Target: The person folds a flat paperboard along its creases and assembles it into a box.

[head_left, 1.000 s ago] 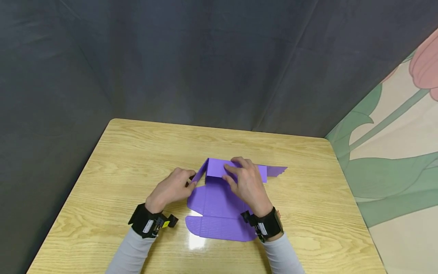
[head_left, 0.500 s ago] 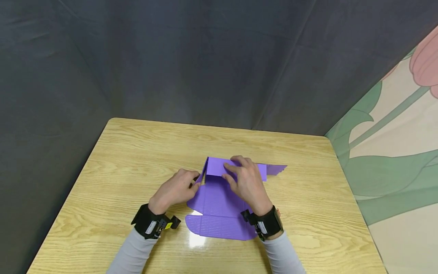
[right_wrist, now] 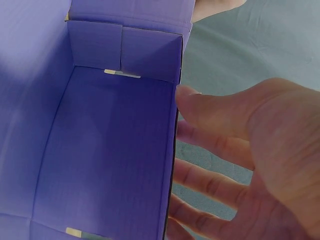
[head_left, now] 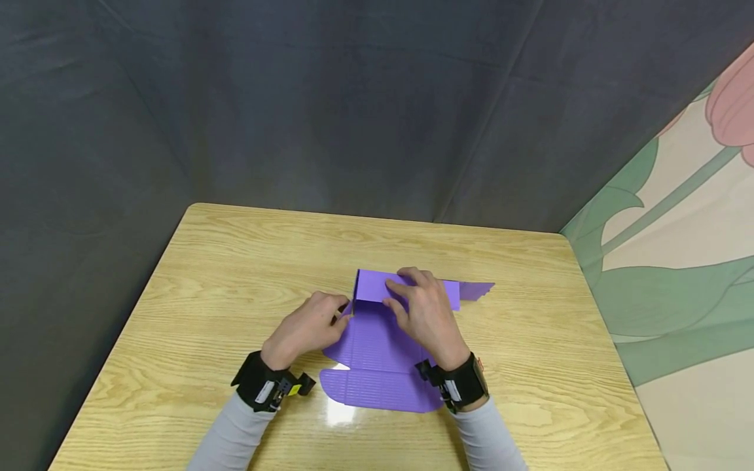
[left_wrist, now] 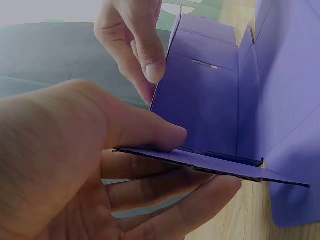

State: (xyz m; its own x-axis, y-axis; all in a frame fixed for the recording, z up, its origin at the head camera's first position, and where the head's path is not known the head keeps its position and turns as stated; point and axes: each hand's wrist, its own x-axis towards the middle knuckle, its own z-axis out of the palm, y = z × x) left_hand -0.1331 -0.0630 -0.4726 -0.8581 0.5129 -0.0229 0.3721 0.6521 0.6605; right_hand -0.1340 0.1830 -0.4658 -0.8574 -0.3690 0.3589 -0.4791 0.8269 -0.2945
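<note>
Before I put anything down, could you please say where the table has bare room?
The table is bare behind the purple cardboard up to the dark curtain, left of the left hand, and right of the right sleeve. It is crowded where that hand and the right hand grip the cardboard.

A part-folded purple cardboard box (head_left: 383, 347) lies between the tabletop's (head_left: 235, 261) side edges. Its far end rises; the near panel (head_left: 377, 391) lies flat.

The left grip (head_left: 307, 328) has shifted toward the right grip (head_left: 431, 314), swinging its pinched flap (left_wrist: 220, 164) inward.
</note>
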